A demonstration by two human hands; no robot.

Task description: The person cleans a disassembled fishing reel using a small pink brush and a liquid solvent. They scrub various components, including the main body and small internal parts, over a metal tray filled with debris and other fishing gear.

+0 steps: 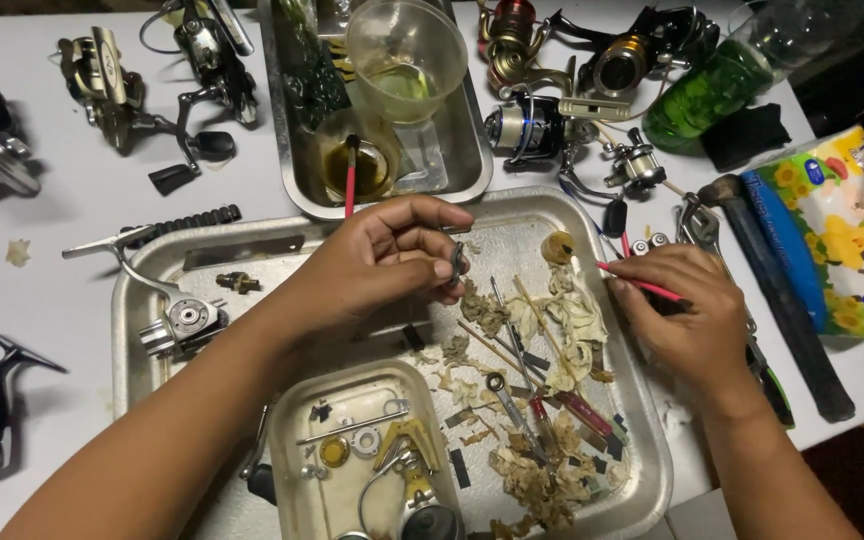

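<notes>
We see the left hand (377, 262) pinching a small part (457, 262); the right hand (687, 310), at 3 o'clock, grips a brush (624, 276) for greasing it next.

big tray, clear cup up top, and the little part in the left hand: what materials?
Big tray: bare metal, dull brushed silver with soft glare, likely steel or aluminium. Clear cup: see-through, thin-walled, probably plastic. Small part pinched by the left hand: dark and shiny, looks metal, too small to confirm.

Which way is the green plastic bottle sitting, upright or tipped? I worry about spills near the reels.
Tipped: the green bottle lies on its side on the white table.
</notes>
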